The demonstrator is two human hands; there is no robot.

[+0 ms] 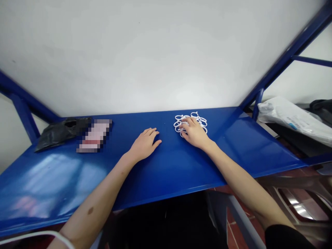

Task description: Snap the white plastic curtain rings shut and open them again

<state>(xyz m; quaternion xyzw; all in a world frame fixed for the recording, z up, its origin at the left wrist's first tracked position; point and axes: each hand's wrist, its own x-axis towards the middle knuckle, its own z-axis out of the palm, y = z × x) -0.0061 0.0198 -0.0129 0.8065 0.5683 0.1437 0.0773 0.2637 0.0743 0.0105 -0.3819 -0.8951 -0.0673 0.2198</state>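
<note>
A pile of white plastic rings (203,121), with small round knobs on some of them, lies on the blue tabletop (166,173), right of the middle. My right hand (194,132) rests over the pile, its fingers apart and bent down onto the rings; it hides part of them, and no ring is seen lifted. Left of the pile, my left hand (144,144) lies palm down on the table with fingers stretched and the thumb spread. Nothing is in it, and a stretch of blue surface separates it from the rings.
At the table's left end lie a black plastic bag (58,134) and a pixelated flat object (94,136). A white wall (155,55) stands behind. Blue metal bars slope up at both sides. White plastic packaging (293,116) lies beyond the right edge. A white cable (38,233) crosses the lower left.
</note>
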